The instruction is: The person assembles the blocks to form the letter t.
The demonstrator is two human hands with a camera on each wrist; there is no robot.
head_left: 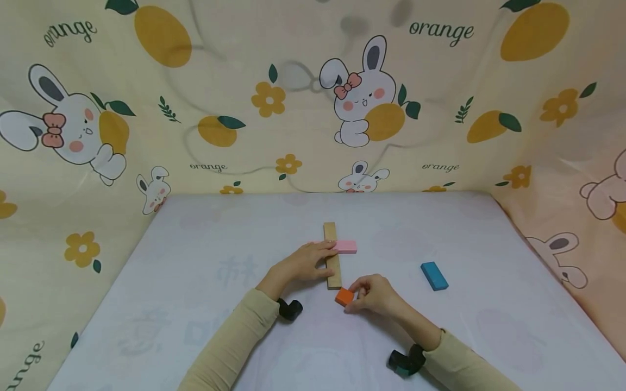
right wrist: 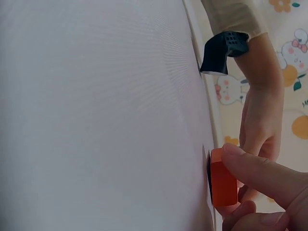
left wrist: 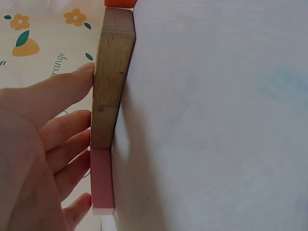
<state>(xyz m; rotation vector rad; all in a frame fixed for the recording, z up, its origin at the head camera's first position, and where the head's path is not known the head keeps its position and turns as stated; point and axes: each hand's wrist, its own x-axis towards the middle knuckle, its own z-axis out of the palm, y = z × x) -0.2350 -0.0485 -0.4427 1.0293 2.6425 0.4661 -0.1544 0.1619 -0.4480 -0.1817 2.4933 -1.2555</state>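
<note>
A plain wooden strip (head_left: 334,270) lies lengthwise on the table with a pink block (head_left: 347,247) crosswise at it. My left hand (head_left: 304,262) touches these from the left, its fingers fairly straight. In the left wrist view the thumb and fingertips meet the sides of the wooden strip (left wrist: 108,86) and the pink block (left wrist: 102,180). At the strip's near end, my right hand (head_left: 379,294) pinches an orange block (head_left: 344,296) between thumb and fingers. The right wrist view shows the thumb on one end of that orange block (right wrist: 224,180). The left fingers hide part of the pink block.
A blue block (head_left: 434,276) lies apart to the right on the white table (head_left: 235,217). Black wrist devices, left (head_left: 290,309) and right (head_left: 407,360), sit close over the tabletop. A printed cloth (head_left: 303,49) with rabbits and oranges stands behind and at both sides.
</note>
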